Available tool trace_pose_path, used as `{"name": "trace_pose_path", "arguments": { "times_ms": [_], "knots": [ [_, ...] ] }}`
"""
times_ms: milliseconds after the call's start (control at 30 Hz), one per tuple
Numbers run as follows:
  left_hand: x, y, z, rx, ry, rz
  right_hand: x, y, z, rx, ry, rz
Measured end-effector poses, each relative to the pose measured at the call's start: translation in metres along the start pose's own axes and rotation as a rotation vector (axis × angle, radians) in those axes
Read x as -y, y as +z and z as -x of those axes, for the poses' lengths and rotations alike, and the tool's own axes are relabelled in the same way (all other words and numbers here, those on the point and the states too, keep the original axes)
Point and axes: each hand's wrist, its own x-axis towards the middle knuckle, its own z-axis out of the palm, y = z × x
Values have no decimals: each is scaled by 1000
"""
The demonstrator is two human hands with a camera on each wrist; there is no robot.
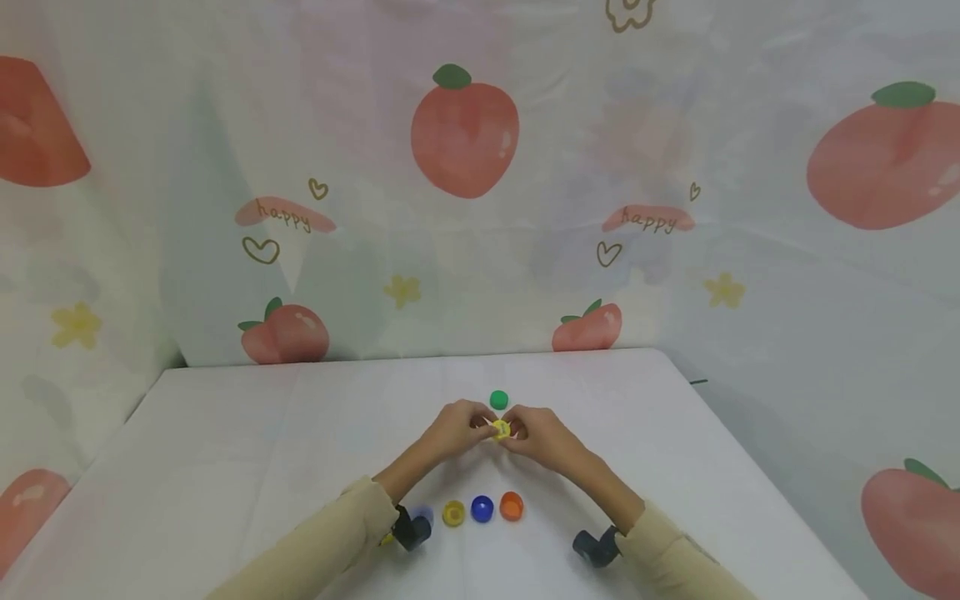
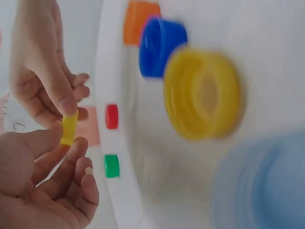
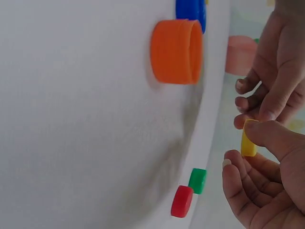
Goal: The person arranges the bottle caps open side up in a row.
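In the head view, a small yellow bottle cap [image 1: 501,430] is held up over the white table between both hands. My left hand [image 1: 459,429] pinches one side with thumb and fingers. The right hand [image 1: 546,435] pinches the opposite side, its thumb lying along the cap's edge in the right wrist view. Just beyond the hands lies a green cap [image 1: 498,400]. A red cap [image 2: 112,116] shows near it in both wrist views but is hidden in the head view. Closer in stand a yellow round lid [image 1: 453,513], a blue one [image 1: 482,508] and an orange one [image 1: 512,507].
A pale blue round piece [image 2: 267,186] sits large in the left wrist view, partly behind the left wrist camera [image 1: 412,530] in the head view. Something yellow [image 1: 387,539] peeks out beside that camera. A patterned cloth [image 1: 465,275] hangs behind the white table [image 1: 225,467].
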Motion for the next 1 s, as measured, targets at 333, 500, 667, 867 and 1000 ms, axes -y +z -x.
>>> {"name": "trace_pose_path", "arguments": {
  "times_ms": [333, 500, 667, 867, 1000],
  "knots": [
    [-17, 1, 27, -93, -24, 158, 10, -9, 21, -29, -27, -99],
    [-23, 4, 38, -112, -43, 223, 12, -10, 30, -29, -28, -143],
    [-27, 7, 47, -126, -89, 269, 12, -10, 34, -37, -45, -181],
    [-26, 12, 54, -146, -104, 299, 11, -10, 37, -31, -47, -233],
    [-26, 13, 58, -173, -90, 291, 12, -10, 39, -11, -14, -300]
  ]
}}
